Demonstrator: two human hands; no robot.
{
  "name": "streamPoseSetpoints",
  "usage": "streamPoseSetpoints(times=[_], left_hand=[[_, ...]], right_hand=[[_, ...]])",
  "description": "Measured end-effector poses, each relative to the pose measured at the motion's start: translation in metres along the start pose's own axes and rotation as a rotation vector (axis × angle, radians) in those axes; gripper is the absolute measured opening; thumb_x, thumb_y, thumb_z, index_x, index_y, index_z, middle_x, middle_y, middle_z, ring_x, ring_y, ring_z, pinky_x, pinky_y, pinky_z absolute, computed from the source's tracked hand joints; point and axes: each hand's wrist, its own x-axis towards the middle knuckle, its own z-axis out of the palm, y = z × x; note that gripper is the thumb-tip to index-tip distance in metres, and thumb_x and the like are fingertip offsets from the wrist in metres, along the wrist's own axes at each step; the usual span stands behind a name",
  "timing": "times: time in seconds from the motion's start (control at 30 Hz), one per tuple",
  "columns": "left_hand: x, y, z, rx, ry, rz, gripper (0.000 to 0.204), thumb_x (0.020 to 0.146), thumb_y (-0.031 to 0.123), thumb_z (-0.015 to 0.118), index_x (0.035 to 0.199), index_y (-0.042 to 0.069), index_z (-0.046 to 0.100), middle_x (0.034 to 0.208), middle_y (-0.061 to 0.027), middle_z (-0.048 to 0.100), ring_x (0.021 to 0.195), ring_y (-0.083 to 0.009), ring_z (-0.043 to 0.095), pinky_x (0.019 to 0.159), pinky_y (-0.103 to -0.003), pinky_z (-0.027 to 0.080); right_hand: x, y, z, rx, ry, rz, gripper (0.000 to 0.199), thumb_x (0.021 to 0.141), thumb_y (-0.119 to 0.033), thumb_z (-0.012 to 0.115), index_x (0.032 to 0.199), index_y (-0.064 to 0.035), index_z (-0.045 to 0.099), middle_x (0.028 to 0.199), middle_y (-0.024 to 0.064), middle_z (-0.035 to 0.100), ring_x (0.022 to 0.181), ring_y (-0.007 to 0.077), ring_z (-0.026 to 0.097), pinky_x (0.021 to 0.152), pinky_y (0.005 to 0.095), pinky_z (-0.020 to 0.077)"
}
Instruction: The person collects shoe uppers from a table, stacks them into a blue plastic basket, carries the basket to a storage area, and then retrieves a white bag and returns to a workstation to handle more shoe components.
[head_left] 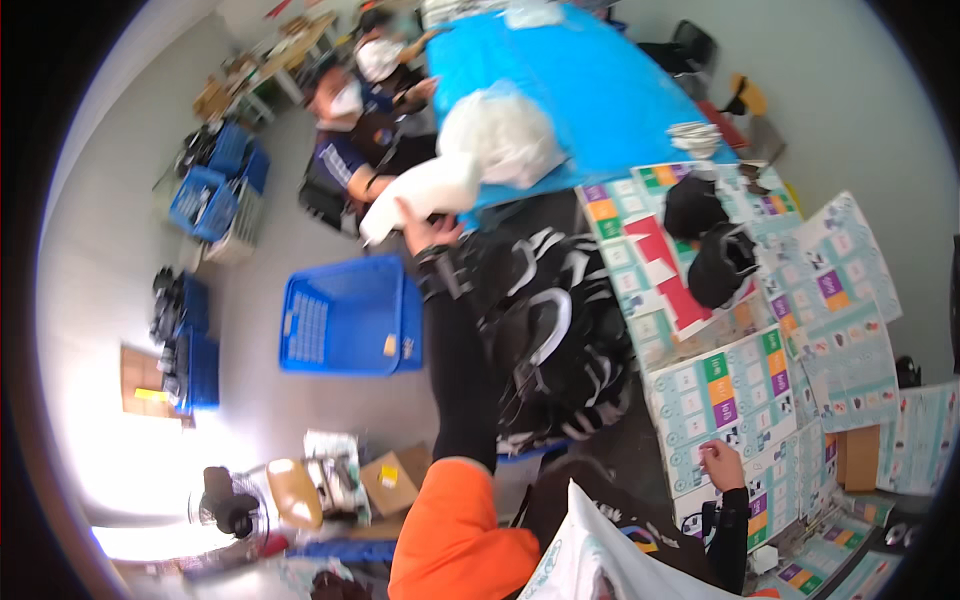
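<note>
My left hand (428,234), at the end of an outstretched black-sleeved arm, grips a soft white padded piece (425,195), blurred by motion. A seated co-worker's forearm reaches close to the same piece; whether it touches is unclear. Beside my left forearm lies a heap of black fabric items with white trim (560,330). My right hand (722,465) is low over the printed sheets (715,400), its fingers drawn together; what they pinch, if anything, is too small to make out. Two black cap-like items (722,265) sit farther up on these sheets.
A blue plastic basket (350,320) stands on the floor to the left. Beyond my left hand, a white bundle (500,135) rests on the blue-covered table (610,90), where two people sit. More baskets (200,200) line the left wall. A fan (230,500) stands lower left.
</note>
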Motion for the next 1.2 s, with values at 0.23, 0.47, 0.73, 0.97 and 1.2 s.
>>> streamPoseSetpoints(times=[0.23,0.47,0.73,0.97,1.2], left_hand=[[0.074,0.115,-0.007,0.149,-0.262,0.131,0.089,0.08,0.062,0.068,0.143,0.008,0.037,0.142,-0.015,0.045,0.129,-0.0343,0.046,0.104,-0.058,0.039],[-0.2,-0.034,-0.065,0.415,-0.323,0.266,0.056,0.091,0.025,0.062,0.137,-0.002,0.043,0.133,-0.014,0.056,0.124,-0.0283,0.052,0.105,-0.044,0.041],[-0.351,-0.195,-0.233,0.911,-0.402,-0.306,0.069,0.082,0.016,0.075,0.139,-0.001,0.039,0.126,-0.0131,0.057,0.114,-0.0191,0.055,0.096,-0.035,0.047],[-0.332,-0.342,-0.354,1.274,-0.358,-0.258,0.097,0.083,0.039,0.078,0.152,0.002,0.022,0.139,-0.0312,0.048,0.108,-0.0311,0.063,0.09,-0.039,0.052],[-0.349,-0.376,-0.484,0.983,-0.303,-0.531,0.056,0.091,0.019,0.071,0.137,0.0,0.044,0.118,-0.0146,0.063,0.102,-0.0177,0.064,0.089,-0.03,0.051]], right_hand=[[0.065,-0.114,0.038,-0.119,-0.023,-0.456,0.022,0.094,-0.027,0.057,0.098,-0.0051,0.062,0.079,0.0169,0.064,0.075,0.0357,0.063,0.065,0.0421,0.0484],[0.062,-0.135,0.07,0.807,-0.529,-0.21,0.063,0.097,-0.031,0.061,0.147,-0.0059,0.032,0.139,0.0139,0.043,0.122,0.0267,0.052,0.096,0.0428,0.0498],[0.024,-0.033,0.165,1.055,-0.979,0.024,0.085,0.087,-0.031,0.075,0.151,-0.0045,0.027,0.15,0.0117,0.042,0.134,0.0295,0.045,0.108,0.0505,0.0411],[-0.019,0.162,0.218,1.524,-0.47,0.636,0.063,0.101,-0.025,0.054,0.152,-0.0057,0.024,0.153,0.0167,0.035,0.14,0.0357,0.035,0.112,0.0614,0.0299],[0.104,0.231,0.232,1.71,0.207,0.258,0.056,0.099,-0.035,0.054,0.147,-0.0115,0.037,0.15,0.0103,0.042,0.138,0.0347,0.036,0.109,0.064,0.0281]])
